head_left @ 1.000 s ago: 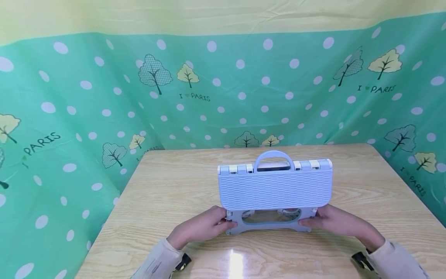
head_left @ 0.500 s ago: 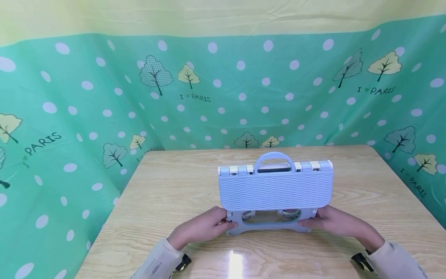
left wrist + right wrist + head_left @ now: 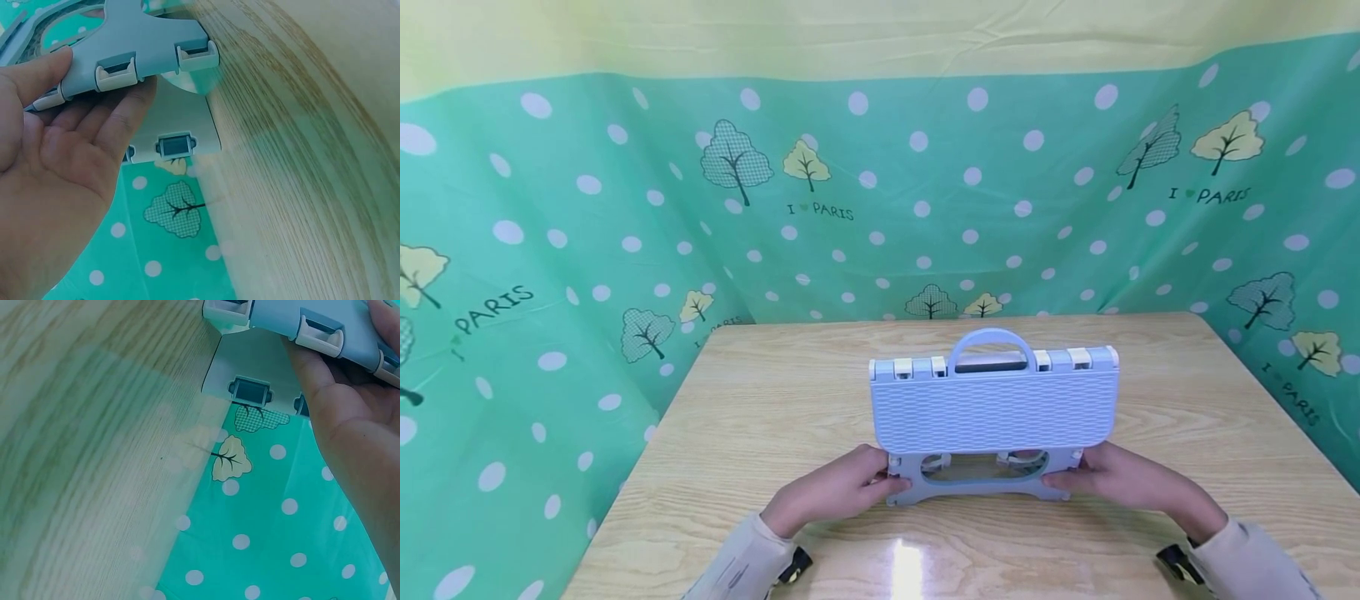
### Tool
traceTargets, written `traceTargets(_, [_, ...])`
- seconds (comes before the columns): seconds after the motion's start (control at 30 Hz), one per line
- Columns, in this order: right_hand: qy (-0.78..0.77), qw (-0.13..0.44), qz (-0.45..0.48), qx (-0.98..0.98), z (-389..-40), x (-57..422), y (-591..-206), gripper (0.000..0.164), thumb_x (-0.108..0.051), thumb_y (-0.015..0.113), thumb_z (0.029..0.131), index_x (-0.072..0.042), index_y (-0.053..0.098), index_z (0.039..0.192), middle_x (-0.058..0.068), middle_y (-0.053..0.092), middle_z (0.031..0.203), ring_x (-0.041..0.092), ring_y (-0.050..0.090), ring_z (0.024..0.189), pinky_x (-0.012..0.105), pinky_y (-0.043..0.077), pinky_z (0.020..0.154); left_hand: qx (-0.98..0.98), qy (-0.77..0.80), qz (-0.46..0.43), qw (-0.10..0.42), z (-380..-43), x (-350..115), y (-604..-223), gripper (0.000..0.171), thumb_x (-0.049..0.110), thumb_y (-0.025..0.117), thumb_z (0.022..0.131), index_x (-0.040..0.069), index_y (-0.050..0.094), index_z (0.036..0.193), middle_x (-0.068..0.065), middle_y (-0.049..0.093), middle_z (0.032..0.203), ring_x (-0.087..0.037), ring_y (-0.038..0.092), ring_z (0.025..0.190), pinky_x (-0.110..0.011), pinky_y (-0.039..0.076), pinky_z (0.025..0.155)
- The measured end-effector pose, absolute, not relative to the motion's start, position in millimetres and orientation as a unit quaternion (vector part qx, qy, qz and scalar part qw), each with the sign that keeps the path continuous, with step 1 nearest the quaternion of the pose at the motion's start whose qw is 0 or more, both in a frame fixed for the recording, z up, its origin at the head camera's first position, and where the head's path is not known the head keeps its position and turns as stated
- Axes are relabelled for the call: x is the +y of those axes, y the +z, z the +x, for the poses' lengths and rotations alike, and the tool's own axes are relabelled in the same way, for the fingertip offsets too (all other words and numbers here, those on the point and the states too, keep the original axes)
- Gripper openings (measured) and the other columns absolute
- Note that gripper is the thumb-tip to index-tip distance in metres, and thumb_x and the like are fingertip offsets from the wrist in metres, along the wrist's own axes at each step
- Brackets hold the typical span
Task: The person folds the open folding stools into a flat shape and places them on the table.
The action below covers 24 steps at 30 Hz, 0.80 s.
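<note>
As the blue folding stool point(image 3: 992, 412) stands on the worktop point(image 3: 760, 392), handle point(image 3: 992, 335) uppermost, the left grip point(image 3: 842, 483) and right grip point(image 3: 1123, 473) are curled firmly round opposite sides of its near leg panel point(image 3: 983, 487).

Left hand point(image 3: 838, 486), right hand point(image 3: 1127, 477) — fingers lost behind the folding stool point(image 3: 996, 412)'s near leg point(image 3: 983, 488)! Far leg point(image 3: 181, 119) mostly screened in the head view, sleeves point(image 3: 742, 557) sliced by its bottom edge, stool cropped in both wrist views.
</note>
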State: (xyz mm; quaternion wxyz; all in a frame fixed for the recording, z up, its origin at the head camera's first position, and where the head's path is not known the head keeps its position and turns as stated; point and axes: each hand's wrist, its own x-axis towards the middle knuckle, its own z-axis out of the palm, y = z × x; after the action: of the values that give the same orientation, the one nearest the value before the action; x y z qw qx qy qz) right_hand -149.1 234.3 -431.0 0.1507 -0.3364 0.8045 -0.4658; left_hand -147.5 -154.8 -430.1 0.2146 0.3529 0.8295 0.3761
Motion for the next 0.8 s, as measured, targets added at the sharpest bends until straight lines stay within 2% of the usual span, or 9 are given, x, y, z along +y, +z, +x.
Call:
traceTargets(0.2, [-0.469, 0.153, -0.343, 0.799, -149.6, 234.5, -431.1, 0.072, -0.017, 0.065, 0.098, -0.016, 0.021, 0.155, 0.019, 0.043, 0.143, -0.003, 0.042, 0.127, 0.018, 0.043, 0.096, 0.833, 0.371, 0.349, 0.215, -146.6, -154.8, -428.6, 0.037, 0.032, 0.052, 0.105, 0.013, 0.050, 0.073, 0.012, 0.030, 0.055, -0.001, 0.024, 0.045, -0.018, 0.026, 0.044])
traceTargets(0.3, [-0.471, 0.152, -0.345, 0.797, -149.7, 234.2, -430.9, 0.072, -0.017, 0.064, 0.098, -0.016, 0.020, 0.155, 0.019, 0.043, 0.143, -0.003, 0.042, 0.127, 0.018, 0.043, 0.096, 0.835, 0.368, 0.349, 0.214, -146.5, -154.8, -428.1, 0.039, 0.032, 0.052, 0.105, 0.016, 0.045, 0.070, 0.013, 0.028, 0.054, 0.000, 0.023, 0.045, -0.018, 0.025, 0.044])
traceTargets(0.6, [-0.474, 0.153, -0.349, 0.794, -150.1, 233.8, -429.7, 0.077, -0.015, 0.064, 0.098, -0.016, 0.016, 0.157, 0.020, 0.043, 0.143, -0.002, 0.044, 0.127, 0.018, 0.043, 0.095, 0.833, 0.370, 0.353, 0.212, -147.5, -154.8, -428.6, 0.035, 0.032, 0.051, 0.105, 0.015, 0.050, 0.075, 0.013, 0.029, 0.055, 0.000, 0.023, 0.045, -0.018, 0.026, 0.044])
traceTargets(0.8, [-0.480, 0.159, -0.354, 0.787, -151.6, 234.3, -431.2, 0.075, -0.014, 0.064, 0.098, -0.013, 0.016, 0.156, 0.021, 0.046, 0.141, 0.001, 0.047, 0.126, 0.022, 0.047, 0.094, 0.834, 0.367, 0.354, 0.211, -148.0, -155.3, -428.8, 0.039, 0.033, 0.050, 0.105, 0.018, 0.044, 0.070, 0.013, 0.029, 0.054, 0.000, 0.023, 0.045, -0.018, 0.027, 0.044])
